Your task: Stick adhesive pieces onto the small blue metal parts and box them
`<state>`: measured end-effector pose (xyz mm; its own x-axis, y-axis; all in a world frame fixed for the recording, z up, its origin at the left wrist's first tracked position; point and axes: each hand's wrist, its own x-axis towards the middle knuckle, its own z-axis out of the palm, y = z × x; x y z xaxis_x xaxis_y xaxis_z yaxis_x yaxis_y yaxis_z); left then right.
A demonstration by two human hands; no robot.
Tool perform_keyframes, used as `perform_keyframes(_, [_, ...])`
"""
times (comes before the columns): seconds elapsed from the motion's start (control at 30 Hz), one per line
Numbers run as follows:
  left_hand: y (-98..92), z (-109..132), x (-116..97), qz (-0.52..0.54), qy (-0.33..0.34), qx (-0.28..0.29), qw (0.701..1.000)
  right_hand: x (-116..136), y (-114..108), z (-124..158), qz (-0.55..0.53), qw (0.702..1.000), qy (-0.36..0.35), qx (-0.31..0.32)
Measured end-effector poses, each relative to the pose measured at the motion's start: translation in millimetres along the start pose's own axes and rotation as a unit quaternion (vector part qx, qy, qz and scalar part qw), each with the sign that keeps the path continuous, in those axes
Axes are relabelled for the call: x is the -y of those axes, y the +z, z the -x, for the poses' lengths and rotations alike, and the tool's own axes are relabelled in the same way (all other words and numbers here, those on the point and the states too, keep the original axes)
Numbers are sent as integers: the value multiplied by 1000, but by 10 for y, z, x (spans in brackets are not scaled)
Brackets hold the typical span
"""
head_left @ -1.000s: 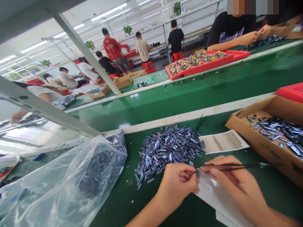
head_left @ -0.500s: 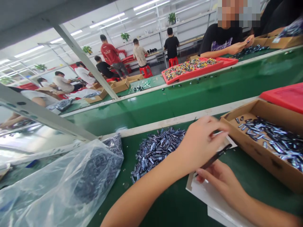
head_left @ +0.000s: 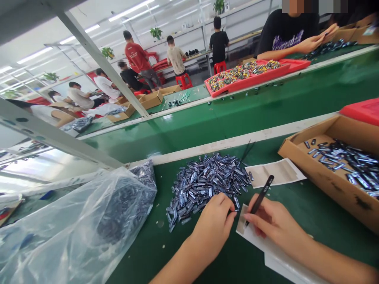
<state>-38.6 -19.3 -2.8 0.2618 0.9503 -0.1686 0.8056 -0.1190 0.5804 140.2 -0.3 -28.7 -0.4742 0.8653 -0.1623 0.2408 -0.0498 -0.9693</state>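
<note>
Right hand (head_left: pixel 275 223) grip shut on tweezers (head_left: pixel 259 200), tips on white card (head_left: pixel 246 232); left hand (head_left: pixel 211 230) curled at metallic pile (head_left: pixel 207 189), hold unclear.

The room runs long and bright ahead of me, with rows of fluorescent ceiling lights (head_left: pixel 130 10) over a white wall (head_left: pixel 180 37). A white shelf (head_left: pixel 183 20) runs along that wall, carrying potted plants (head_left: pixel 219 6). A slanted white metal upright (head_left: pixel 100 59) crosses my view on the left. Past it, a long green-topped table (head_left: pixel 237 118) stretches away, and red plastic stools (head_left: pixel 184 81) stand on the grey floor (head_left: pixel 199 75) near the far wall.
</note>
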Motion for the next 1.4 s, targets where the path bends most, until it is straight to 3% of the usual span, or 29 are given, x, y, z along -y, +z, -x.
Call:
perform_keyframes(0.37, [-125,112,-2,167,-10,11,986,1,27,-5,48,999,-7,7])
perform_keyframes(0.6, [-86,142,-13,354,-145,81,920,2,16,8,2,1000,12,4])
perform_keyframes(0.8, [-10,118,-48,414,-168,82,891,-6,-13,20,-54,998,12,-35])
perform_keyframes(0.93, [40,110,-45,425,-163,119,882,25,-19,44,-74,995,6,-73])
perform_keyframes(1.13, [100,107,-5,467,-168,165,852,9,13,69,-92,996,-13,-6])
perform_keyframes(1.4, [109,98,36,474,-172,184,844,-56,24,87,-46,998,-38,11])
